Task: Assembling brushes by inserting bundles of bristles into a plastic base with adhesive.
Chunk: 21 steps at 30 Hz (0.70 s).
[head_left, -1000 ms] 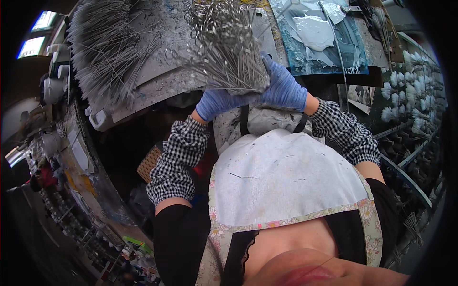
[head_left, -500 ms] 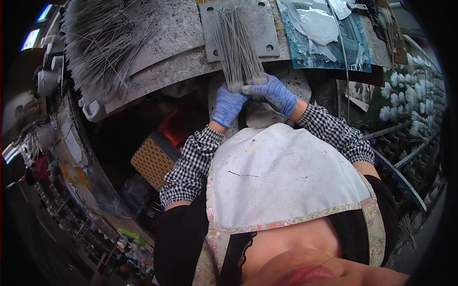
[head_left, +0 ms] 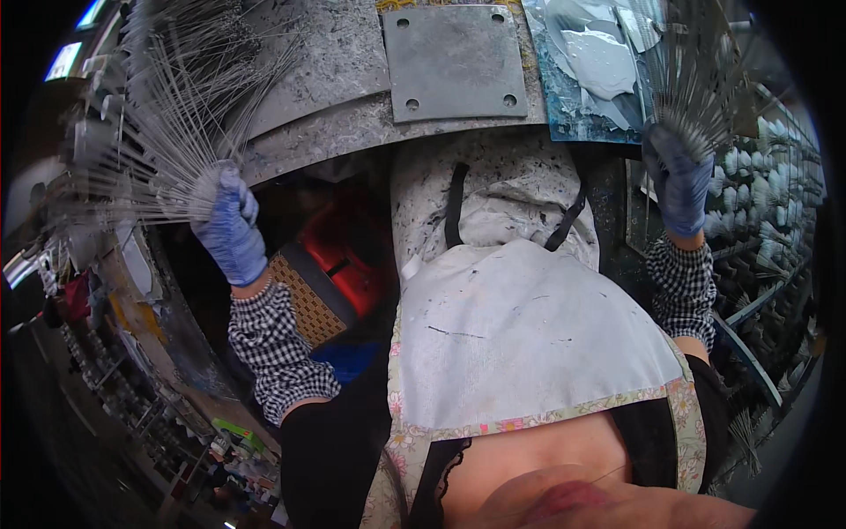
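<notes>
My left hand, in a blue knit glove, is raised at the left, closed round one end of a bundle of thin grey wires. The wires fan out toward the upper left, blurred at the far ends. On the right side my right hand, gloved in the same blue, grips a second bundle of thin wires. These spread upward past the edge of the blue sheet. Between the hands, a square metal plate with a hole at each corner lies bare on the bench.
White paste lies on the blue sheet right of the plate. A heap of wires covers the bench's left part. Racks with white tufted pieces stand at right. Below the bench is a red object.
The hands have parted from the middle, left hand to the left, right hand to the right. The wires that lay together over the plate are now split into two fanned bundles.
</notes>
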Each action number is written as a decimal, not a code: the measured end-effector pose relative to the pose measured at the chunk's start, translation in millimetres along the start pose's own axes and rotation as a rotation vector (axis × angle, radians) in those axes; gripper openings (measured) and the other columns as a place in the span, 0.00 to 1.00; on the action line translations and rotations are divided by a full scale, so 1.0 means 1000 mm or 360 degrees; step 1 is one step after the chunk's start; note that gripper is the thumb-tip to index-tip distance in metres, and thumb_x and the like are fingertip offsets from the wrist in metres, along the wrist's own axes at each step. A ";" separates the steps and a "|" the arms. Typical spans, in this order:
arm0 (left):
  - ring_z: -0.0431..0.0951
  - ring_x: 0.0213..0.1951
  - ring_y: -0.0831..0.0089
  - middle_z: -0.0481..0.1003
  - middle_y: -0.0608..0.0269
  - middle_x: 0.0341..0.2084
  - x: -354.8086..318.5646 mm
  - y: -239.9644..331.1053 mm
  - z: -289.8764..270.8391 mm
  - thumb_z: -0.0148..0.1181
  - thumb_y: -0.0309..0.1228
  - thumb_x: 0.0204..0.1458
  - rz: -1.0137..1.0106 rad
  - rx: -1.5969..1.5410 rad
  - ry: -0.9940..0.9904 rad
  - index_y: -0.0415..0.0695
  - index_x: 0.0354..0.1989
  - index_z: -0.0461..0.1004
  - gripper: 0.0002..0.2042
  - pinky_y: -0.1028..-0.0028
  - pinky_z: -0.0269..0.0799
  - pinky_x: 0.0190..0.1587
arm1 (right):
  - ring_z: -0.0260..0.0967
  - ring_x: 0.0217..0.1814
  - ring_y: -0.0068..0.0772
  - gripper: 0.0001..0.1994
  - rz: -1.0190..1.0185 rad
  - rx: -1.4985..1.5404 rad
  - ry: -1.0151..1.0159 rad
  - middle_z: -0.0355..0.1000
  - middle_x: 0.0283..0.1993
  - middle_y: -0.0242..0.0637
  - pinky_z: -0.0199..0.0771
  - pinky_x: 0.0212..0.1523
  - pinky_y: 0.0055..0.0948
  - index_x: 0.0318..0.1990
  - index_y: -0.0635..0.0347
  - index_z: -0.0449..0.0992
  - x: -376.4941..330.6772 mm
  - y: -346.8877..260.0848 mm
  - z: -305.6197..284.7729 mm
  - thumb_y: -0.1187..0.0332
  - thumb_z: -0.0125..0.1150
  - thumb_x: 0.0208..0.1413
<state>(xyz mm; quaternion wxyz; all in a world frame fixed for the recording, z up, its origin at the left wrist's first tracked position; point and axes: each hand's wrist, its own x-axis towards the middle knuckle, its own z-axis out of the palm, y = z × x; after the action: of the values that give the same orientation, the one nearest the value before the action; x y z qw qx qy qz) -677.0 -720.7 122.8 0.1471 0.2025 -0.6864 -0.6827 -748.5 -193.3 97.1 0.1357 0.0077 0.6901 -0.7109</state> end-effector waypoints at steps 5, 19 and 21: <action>0.76 0.31 0.79 0.76 0.65 0.33 -0.094 -0.118 0.142 0.62 0.32 0.59 -0.0606 -0.0083 -0.0718 0.40 0.46 0.75 0.12 0.77 0.74 0.31 | 0.76 0.44 0.28 0.26 -0.0657 -0.0807 -0.0067 0.76 0.47 0.36 0.79 0.44 0.26 0.54 0.61 0.72 -0.005 0.114 0.133 0.62 0.76 0.49; 0.77 0.51 0.66 0.76 0.55 0.47 -0.113 -0.122 0.180 0.65 0.37 0.55 0.0179 0.0852 -0.1379 0.42 0.56 0.70 0.22 0.67 0.75 0.54 | 0.69 0.58 0.30 0.40 0.0656 -0.0080 -0.0673 0.71 0.57 0.38 0.70 0.61 0.32 0.63 0.63 0.64 0.007 0.050 0.165 0.61 0.80 0.43; 0.74 0.56 0.63 0.73 0.58 0.54 -0.126 -0.142 0.169 0.70 0.43 0.49 -0.0868 -0.0522 -0.1087 0.48 0.61 0.67 0.31 0.67 0.70 0.59 | 0.71 0.54 0.29 0.38 -0.0666 -0.0681 -0.0463 0.72 0.56 0.38 0.71 0.59 0.31 0.60 0.64 0.67 -0.007 0.037 0.167 0.59 0.80 0.43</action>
<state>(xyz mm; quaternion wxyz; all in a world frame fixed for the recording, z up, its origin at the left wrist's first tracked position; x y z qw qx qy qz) -637.1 -509.6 -13.9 -0.2422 0.1133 -0.5002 -0.8236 -704.7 -356.9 70.7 0.0823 -0.2645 0.7838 -0.5558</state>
